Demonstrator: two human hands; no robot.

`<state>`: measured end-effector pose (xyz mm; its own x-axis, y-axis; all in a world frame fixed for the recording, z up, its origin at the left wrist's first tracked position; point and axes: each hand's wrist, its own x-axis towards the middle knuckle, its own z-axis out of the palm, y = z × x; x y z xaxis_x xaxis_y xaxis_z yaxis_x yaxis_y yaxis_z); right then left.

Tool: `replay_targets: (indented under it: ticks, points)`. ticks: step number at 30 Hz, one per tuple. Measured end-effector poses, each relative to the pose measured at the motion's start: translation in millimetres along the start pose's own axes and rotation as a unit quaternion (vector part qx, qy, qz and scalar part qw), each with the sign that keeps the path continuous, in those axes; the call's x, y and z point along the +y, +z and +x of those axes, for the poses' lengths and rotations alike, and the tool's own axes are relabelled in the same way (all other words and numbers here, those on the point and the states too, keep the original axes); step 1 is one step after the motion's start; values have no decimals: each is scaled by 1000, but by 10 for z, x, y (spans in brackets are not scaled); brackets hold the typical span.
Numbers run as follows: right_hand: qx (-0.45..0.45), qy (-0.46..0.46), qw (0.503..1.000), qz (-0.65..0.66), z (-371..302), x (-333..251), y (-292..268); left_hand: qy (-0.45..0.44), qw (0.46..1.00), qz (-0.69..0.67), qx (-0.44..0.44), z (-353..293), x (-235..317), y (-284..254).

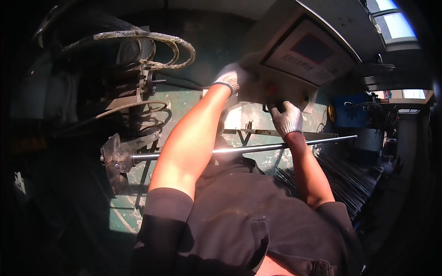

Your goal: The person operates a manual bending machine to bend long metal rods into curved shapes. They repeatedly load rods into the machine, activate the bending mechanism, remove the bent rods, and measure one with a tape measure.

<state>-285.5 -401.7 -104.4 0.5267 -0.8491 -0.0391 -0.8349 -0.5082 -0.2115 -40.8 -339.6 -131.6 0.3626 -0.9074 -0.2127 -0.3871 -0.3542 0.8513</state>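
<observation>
A control box (248, 87) with a framed panel (306, 50) stands in front of me. My left hand (232, 77), in a white knit glove, reaches to the box's left side; its fingers fade into shadow there, so their pose is hidden. At the lower front edge of the box is my right hand (286, 118), in a glove with a dark grey palm side. Its fingers are curled in near a red knob (272, 87) and a small black part; what they hold, if anything, is hidden. Below both hands a long shiny metal rod (258, 148) runs crosswise, passing under my forearms.
At the left stands machinery (142, 85) with a looped, wrapped hose (184, 53). A metal bracket (117, 158) sits at the rod's left end. Many thin dark rods (340, 184) lie bundled at the right, below a blue container (350, 110). The green floor (177, 101) is worn.
</observation>
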Motion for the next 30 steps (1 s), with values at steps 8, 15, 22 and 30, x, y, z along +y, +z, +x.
replay_targets:
  ticks: [8,15,22,30]
  points:
    - [-22,58,997,43,74,113,99,-22,999,20,24,9,-29,-7]
    - [-53,68,994,70,128,34,29,206,858,471,12,-102,-490,144]
    - [-59,79,990,103,31,-1,-182,-23,976,210,-62,-760,221,2]
    - [-71,64,989,115,17,-19,-251,-30,953,269,-137,-1060,-84,78]
